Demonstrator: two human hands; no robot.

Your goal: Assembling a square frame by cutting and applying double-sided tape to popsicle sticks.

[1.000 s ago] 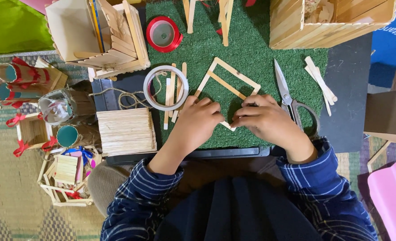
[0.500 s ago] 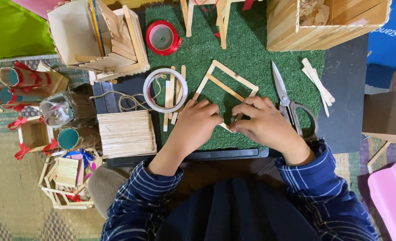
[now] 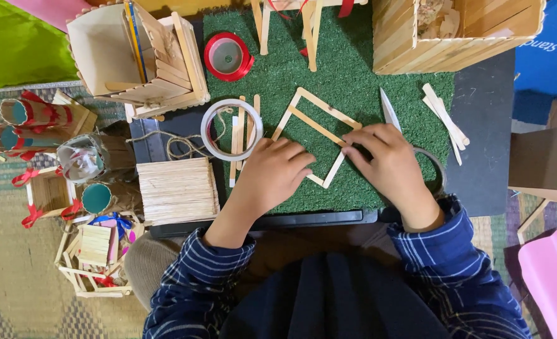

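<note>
Presently, a stick frame [image 3: 316,135] on the green turf mat [image 3: 366,94] is being pressed by both hands: left hand [image 3: 272,176] fingers flat, right hand [image 3: 388,160] grip pinching its edge beside scissors [image 3: 389,112].

A: Sleeves noted on both arms, dark blue w/ thin white check lines, plaid type.
B: Confirmed. Cuffs seen bunched at the wrists; left hand [image 3: 272,179] and right hand [image 3: 391,166] left bare, no gloves, no rings made out.
A: Dark navy garment seen below, plain, approx. centre frame.
</note>
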